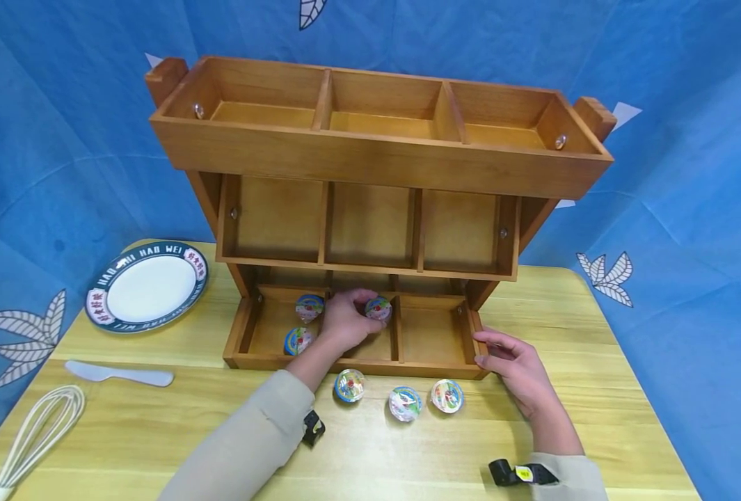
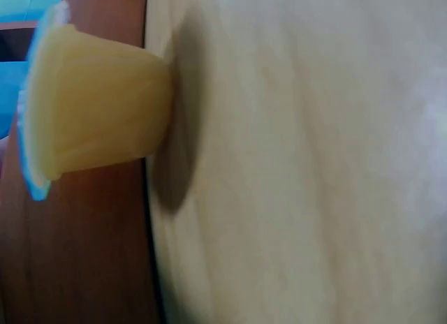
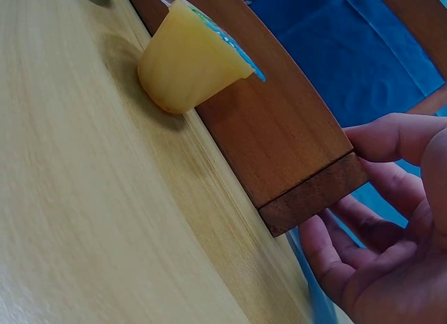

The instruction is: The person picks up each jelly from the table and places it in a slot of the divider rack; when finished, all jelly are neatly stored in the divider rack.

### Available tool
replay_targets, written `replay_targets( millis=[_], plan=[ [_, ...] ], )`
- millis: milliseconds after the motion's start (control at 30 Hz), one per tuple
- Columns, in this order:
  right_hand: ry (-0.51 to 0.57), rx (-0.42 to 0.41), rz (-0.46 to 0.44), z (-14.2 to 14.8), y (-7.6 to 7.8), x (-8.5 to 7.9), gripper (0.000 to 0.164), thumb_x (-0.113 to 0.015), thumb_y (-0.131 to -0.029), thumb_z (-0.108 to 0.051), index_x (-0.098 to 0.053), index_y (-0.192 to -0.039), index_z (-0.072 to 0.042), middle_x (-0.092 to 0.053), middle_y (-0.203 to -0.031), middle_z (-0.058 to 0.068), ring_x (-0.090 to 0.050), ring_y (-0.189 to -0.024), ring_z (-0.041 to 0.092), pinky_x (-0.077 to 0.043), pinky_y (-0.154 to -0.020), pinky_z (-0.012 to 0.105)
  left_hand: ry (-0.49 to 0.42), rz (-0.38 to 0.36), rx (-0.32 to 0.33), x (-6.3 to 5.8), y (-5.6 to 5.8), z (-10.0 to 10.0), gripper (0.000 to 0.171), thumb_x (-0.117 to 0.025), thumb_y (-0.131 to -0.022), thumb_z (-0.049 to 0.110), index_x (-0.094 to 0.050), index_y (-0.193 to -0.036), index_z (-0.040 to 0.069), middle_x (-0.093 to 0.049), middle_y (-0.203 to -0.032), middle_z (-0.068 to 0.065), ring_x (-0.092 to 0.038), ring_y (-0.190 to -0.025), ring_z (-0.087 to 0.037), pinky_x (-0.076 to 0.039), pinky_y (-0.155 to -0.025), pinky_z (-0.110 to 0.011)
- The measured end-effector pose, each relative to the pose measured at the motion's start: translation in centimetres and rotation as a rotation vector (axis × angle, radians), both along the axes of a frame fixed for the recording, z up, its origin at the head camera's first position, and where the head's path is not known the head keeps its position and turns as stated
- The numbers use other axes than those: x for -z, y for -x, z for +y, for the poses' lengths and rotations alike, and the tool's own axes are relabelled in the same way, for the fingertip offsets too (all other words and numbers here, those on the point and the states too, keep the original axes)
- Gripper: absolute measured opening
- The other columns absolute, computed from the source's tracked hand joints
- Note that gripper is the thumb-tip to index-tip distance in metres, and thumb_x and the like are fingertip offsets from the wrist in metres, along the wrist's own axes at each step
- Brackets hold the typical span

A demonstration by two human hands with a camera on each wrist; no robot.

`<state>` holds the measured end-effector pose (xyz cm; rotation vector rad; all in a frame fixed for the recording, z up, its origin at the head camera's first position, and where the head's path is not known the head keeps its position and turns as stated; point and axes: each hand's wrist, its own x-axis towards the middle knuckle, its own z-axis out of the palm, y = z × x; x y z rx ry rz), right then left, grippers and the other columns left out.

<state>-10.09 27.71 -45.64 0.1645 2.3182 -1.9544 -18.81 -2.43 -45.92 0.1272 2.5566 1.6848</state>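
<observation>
A three-tier wooden box (image 1: pixel 383 163) stands on the table, its tiers divided into compartments. My left hand (image 1: pixel 347 321) reaches into the middle compartment of the bottom tier and holds a jelly cup (image 1: pixel 378 308) with a foil lid. Two more cups, a back one (image 1: pixel 309 307) and a front one (image 1: pixel 298 341), sit in the bottom left compartment. My right hand (image 1: pixel 520 365) grips the bottom tier's front right corner (image 3: pixel 314 195). Before the box on the table stand three jelly cups: left (image 1: pixel 349 386), middle (image 1: pixel 404 403) and right (image 1: pixel 447 396). The left wrist view shows a yellow cup (image 2: pixel 105 100), but not the hand's hold.
To the left lie a green-rimmed plate (image 1: pixel 147 286), a white plastic knife (image 1: pixel 120 374) and a whisk (image 1: pixel 38 435). A blue cloth (image 1: pixel 677 174) with leaf prints hangs behind and beside the table. The upper tiers overhang the bottom one.
</observation>
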Motion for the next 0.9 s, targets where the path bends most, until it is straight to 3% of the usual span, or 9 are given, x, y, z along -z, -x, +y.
replay_targets(
  millis=[233, 667, 900],
  plan=[
    [0.004, -0.004, 0.002, 0.05, 0.0, 0.15, 0.046, -0.069, -0.087, 0.007, -0.056, -0.13, 0.013, -0.042, -0.148, 0.021, -0.038, -0.136, 0.033, -0.035, -0.109, 0.026, 0.034, -0.037, 0.008, 0.4, 0.13, 0.08, 0.052, -0.088, -0.067, 0.004, -0.07, -0.115, 0.009, -0.066, -0.109, -0.005, -0.059, -0.099, -0.023, -0.051, -0.087, -0.037],
    [0.003, -0.005, 0.006, 0.09, 0.1, 0.35, 0.046, -0.069, -0.087, 0.006, -0.056, -0.131, 0.012, -0.042, -0.149, 0.02, -0.039, -0.136, 0.033, -0.036, -0.108, 0.025, -0.004, -0.071, 0.025, 0.52, 0.25, 0.05, 0.052, -0.089, -0.067, 0.0, -0.071, -0.115, 0.008, -0.067, -0.104, -0.003, -0.06, -0.097, -0.023, -0.052, -0.086, -0.036],
    [0.006, -0.006, 0.003, 0.15, 0.18, 0.26, 0.046, -0.069, -0.087, 0.006, -0.056, -0.131, 0.012, -0.041, -0.149, 0.021, -0.037, -0.136, 0.034, -0.038, -0.105, 0.023, 0.047, -0.038, 0.017, 0.39, 0.19, 0.12, 0.056, -0.089, -0.066, 0.002, -0.069, -0.118, 0.007, -0.067, -0.106, -0.005, -0.061, -0.096, -0.023, -0.053, -0.085, -0.036]
  ],
)
